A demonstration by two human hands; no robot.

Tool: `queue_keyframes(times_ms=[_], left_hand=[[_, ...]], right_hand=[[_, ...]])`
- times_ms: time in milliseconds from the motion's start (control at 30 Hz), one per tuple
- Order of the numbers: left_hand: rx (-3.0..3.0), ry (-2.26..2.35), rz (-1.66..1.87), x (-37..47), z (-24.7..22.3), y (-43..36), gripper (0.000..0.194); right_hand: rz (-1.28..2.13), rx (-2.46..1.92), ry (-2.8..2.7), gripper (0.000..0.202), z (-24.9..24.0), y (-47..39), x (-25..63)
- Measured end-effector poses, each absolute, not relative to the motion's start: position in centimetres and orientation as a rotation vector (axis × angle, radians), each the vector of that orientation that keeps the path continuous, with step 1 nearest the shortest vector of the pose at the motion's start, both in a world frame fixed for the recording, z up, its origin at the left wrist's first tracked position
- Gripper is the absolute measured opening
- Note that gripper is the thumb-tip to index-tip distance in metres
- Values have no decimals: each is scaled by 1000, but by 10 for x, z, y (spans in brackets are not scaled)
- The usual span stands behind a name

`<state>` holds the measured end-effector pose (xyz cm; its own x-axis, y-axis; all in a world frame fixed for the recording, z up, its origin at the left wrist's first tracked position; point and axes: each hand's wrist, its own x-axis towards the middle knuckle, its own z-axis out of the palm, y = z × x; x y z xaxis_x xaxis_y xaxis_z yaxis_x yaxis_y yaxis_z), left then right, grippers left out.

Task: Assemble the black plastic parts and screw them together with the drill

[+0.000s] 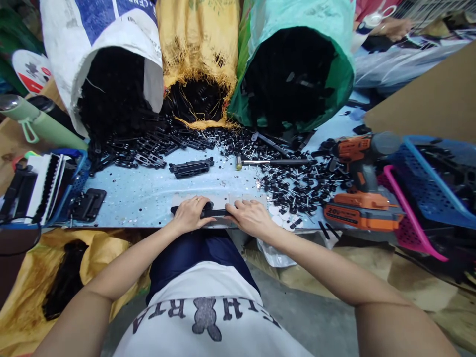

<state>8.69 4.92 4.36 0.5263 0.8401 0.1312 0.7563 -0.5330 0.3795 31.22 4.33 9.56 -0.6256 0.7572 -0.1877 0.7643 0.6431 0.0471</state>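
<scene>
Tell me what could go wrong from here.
The black part in the left hand and right hand is close to the front edge of the table, so it might slip off toward the lap.
The heap of small parts lies just beyond the right hand; a sideways sweep could scatter some.
The cordless drill stands near that same edge, and a bump might topple it.

Lost parts of black bar (220, 212) beneath left grip (192, 213) and right grip (251, 217), near frame centre; cropped blue basket (424, 179) at right edge.
</scene>
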Motion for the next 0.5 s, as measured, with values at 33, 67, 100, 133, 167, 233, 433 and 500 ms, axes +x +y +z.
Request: queue_keyframes(times_ms=[33, 67, 100, 133, 167, 233, 433, 500], left_hand=[[2509, 1319, 470, 86, 42, 50, 51], [2519, 1304, 502, 85, 40, 50, 52], [2522, 1294, 530, 84, 38, 51, 53], [2518, 1294, 550, 83, 38, 50, 54], [2509, 1306, 558, 82, 37, 50, 54], [2488, 1339, 526, 84, 38, 48, 54], [2543, 1365, 414, 119, 51, 83, 51], [2573, 1414, 421, 137, 60, 122, 44]], right_hand=[[-52, 1245, 2670, 37, 99, 43, 312], [-48, 1230, 2676, 36, 102, 43, 311], [-40, 1209, 2690, 36, 104, 44, 311], [-31, 1185, 2712, 36, 106, 46, 311], [-20, 1162, 2738, 36, 106, 49, 312], [-8, 1128, 2783, 35, 103, 55, 315], [-82, 1081, 2929, 38, 69, 70, 344], [-69, 1124, 2977, 38, 56, 67, 355]])
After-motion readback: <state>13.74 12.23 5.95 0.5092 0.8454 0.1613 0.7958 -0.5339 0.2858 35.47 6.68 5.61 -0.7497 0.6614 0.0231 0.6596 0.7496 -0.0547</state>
